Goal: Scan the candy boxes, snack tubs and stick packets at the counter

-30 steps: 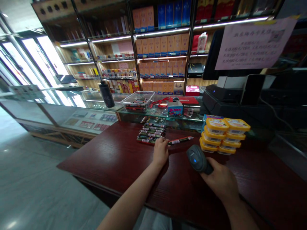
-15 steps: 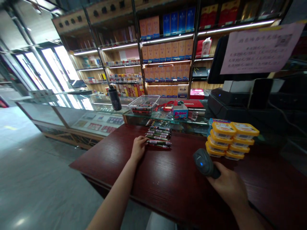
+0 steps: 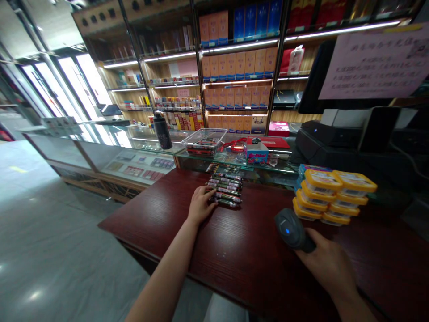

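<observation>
Several pens (image 3: 225, 188) lie side by side in a row on the dark red-brown table (image 3: 231, 241). At the left ends of the nearer pens, my left hand (image 3: 200, 206) rests with thumb and fingers apart, its fingertips touching them. My right hand (image 3: 330, 264) is closed round the handle of a dark grey barcode scanner (image 3: 291, 229) with a blue light on top. The scanner's head points forward, away from me, over the table. Just beyond it stand stacked plastic tubs with yellow lids (image 3: 323, 181).
Behind the pens, a glass counter carries a clear plastic box (image 3: 204, 142) of pens, a small blue-and-pink carton (image 3: 256, 154) and a dark bottle (image 3: 162, 132). A monitor with a pink paper sign (image 3: 372, 67) stands at the right. Stocked shelves line the back.
My left hand's thumb and fingers have spread apart over the nearer pens, and those pens have shifted slightly. My right hand still holds the scanner. The whole view has turned a little.
</observation>
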`<action>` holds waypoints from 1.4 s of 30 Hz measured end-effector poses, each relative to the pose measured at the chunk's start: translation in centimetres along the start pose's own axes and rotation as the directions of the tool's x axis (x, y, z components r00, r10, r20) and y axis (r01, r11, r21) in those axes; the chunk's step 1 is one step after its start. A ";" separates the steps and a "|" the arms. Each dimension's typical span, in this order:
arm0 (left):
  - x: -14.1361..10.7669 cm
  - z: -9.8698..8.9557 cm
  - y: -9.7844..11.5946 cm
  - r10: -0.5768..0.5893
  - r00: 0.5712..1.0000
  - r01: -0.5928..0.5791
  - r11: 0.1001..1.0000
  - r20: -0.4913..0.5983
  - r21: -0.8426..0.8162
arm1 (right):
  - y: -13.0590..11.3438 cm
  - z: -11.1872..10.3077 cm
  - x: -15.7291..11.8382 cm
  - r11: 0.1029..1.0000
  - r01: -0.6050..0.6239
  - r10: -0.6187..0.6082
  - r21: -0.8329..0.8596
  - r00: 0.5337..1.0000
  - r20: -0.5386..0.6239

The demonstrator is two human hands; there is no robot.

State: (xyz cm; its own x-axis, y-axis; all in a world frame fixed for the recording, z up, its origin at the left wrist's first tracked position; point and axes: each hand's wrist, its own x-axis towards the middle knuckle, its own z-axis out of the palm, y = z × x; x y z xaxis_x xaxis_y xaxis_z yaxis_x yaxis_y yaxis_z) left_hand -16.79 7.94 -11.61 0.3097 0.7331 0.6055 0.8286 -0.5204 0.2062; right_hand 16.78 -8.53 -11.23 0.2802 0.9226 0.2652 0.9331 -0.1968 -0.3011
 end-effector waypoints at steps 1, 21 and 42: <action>0.0 0.0 0.1 0.000 1.000 0.000 1.000 0.009 -0.002 | 0.0 0.0 0.0 1.000 0.007 -0.007 -0.002 1.000 -0.004; -0.3 -0.5 -0.1 0.045 0.998 -0.043 0.997 0.031 -0.066 | -0.1 0.0 0.1 1.000 -0.012 0.012 -0.001 1.000 0.010; 3.0 0.6 8.2 0.156 0.988 -0.153 0.981 0.016 -0.123 | -0.6 -3.0 1.1 0.987 -0.041 0.030 0.155 0.997 0.072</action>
State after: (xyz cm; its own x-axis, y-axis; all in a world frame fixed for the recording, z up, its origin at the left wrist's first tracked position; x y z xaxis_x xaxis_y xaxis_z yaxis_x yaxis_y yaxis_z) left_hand -8.75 6.12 -8.53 0.4428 0.6498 0.6178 0.7079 -0.6763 0.2040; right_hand 17.17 -8.34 -7.99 0.2910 0.9377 0.1897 0.8748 -0.1806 -0.4496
